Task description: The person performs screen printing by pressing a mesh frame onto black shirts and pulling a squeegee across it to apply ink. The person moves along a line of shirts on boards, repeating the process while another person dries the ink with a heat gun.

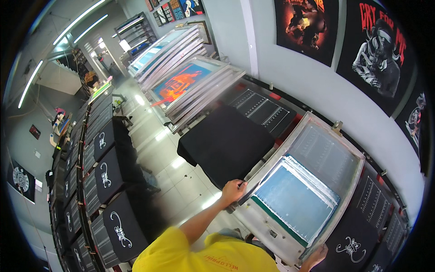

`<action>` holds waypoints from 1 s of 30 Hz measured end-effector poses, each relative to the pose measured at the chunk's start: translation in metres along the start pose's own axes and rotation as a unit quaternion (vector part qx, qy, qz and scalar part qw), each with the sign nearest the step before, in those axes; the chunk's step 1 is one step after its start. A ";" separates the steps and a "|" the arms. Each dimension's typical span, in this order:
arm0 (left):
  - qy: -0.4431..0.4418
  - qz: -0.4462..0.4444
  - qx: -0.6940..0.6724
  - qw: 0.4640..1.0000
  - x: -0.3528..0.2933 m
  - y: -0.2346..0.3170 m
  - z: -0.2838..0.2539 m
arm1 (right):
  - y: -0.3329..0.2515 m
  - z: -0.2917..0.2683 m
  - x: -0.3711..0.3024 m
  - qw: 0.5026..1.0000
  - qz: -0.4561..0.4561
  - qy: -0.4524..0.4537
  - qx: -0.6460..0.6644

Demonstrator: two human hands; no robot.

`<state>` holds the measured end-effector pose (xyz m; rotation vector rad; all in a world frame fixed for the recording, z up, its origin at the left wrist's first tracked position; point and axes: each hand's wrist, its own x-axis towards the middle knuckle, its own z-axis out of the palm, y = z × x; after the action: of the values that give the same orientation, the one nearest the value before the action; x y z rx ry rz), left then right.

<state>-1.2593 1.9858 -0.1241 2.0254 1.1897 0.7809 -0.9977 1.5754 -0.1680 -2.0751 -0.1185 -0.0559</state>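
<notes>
A screen-printing frame (356,174) lies tilted across the row of boards in front of me. Its mesh (290,206) has a blue-grey panel with white ink along the upper edge. My left hand (233,191) is closed around the frame's near left corner. At the near right corner, my right hand (316,257) grips the frame edge, its fingers partly hidden. Left of the frame, a plain black T-shirt (226,140) is spread over a board. On the right, a black T-shirt with a white scroll-like print (351,248) lies partly beside the frame.
Stacked screen frames (197,86) stand farther along the row. A rail (383,172) runs by the wall, under hanging printed black shirts (376,54). Across the tiled aisle (181,181), another row of boards holds printed black shirts (118,226).
</notes>
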 end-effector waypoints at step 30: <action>-0.627 -0.064 -0.172 0.757 -0.131 0.036 -0.006 | -0.176 0.012 -0.103 0.786 -0.469 -0.284 -0.287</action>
<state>-1.2994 1.8566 -0.1137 1.5401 0.3075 -0.4513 -1.1188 1.6649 -0.0299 -2.3432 -1.6868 -0.0758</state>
